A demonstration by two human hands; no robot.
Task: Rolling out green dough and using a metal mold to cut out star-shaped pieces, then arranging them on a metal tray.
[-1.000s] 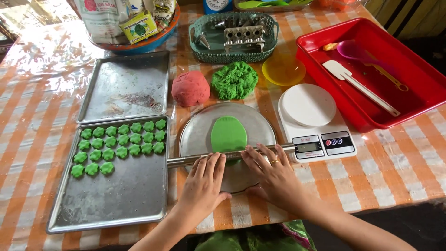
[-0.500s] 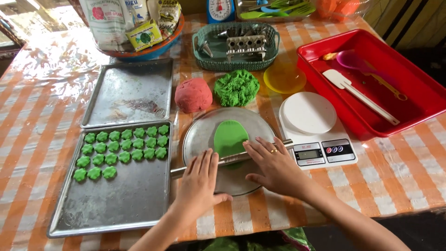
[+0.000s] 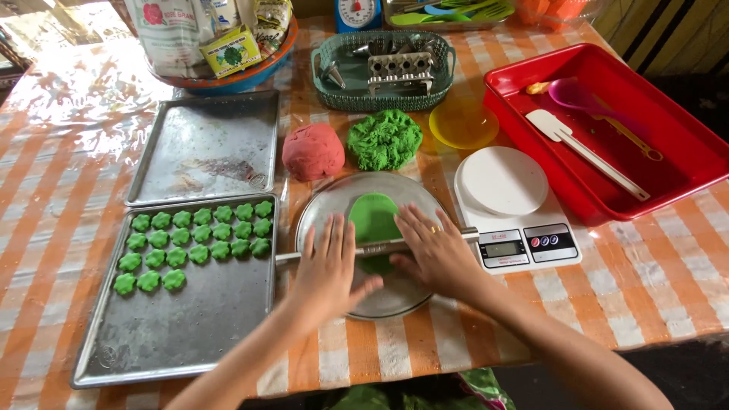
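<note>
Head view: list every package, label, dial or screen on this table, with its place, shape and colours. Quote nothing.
White bag: far left, in a blue bowl; tall, pale, red flower print.
Small box: same bowl, leaning in front; yellow with green picture.
Dial scale: far edge, centre; blue body, round white face.
Digital scale: right of the right hand; white, round platform, small grey screen, coloured buttons.

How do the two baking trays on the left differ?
The near baking tray carries rows of small green dough pieces; the far baking tray holds none, only smears. The near one lies beside the left hand; the far one sits nearer the blue bowl. Both are rectangular bare metal.
</note>
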